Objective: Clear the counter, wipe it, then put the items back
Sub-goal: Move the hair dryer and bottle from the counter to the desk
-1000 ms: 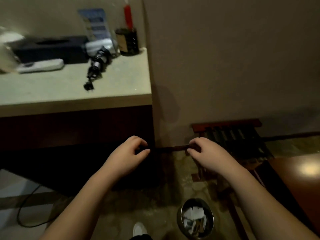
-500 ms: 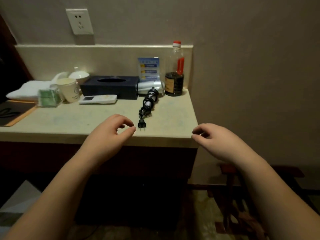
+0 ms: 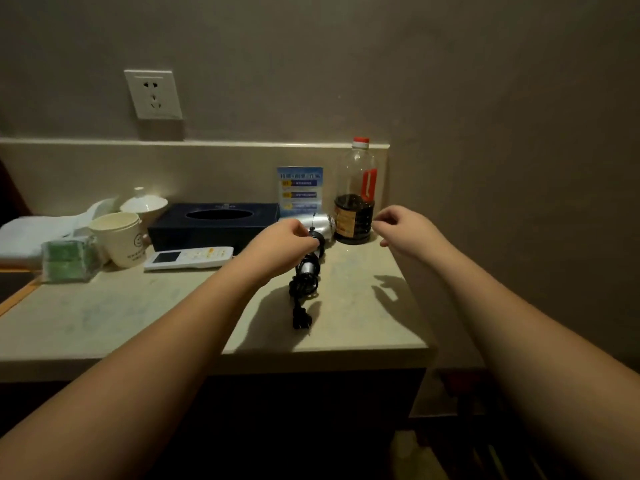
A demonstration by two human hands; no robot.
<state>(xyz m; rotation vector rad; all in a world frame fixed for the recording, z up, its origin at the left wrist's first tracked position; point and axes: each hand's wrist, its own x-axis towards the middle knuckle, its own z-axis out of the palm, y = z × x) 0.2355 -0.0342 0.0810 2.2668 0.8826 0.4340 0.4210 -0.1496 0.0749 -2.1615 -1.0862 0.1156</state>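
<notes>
On the beige counter (image 3: 104, 317) a silver hair dryer (image 3: 320, 225) lies with its black coiled cord and plug (image 3: 302, 318) stretched toward me. My left hand (image 3: 277, 247) hovers at the dryer's handle, fingers curled; whether it touches the handle I cannot tell. My right hand (image 3: 407, 230) hangs open beside a clear bottle (image 3: 356, 195) with a red cap and dark liquid, apart from it. Further left sit a dark tissue box (image 3: 211, 225), a white remote (image 3: 188, 258), a paper cup (image 3: 119, 239), a green packet (image 3: 67, 259) and a white lidded bowl (image 3: 143, 202).
A blue card (image 3: 300, 190) leans on the backsplash behind the dryer. White folded cloth (image 3: 31, 233) lies at the far left. A wall socket (image 3: 153, 94) is above the counter. The wall closes in the counter's right end; a dark cabinet front runs below.
My view rose from the floor to the counter. Both hands left a dark bar near the floor and reached forward over the counter, the left to the hair dryer, the right to the bottle.
</notes>
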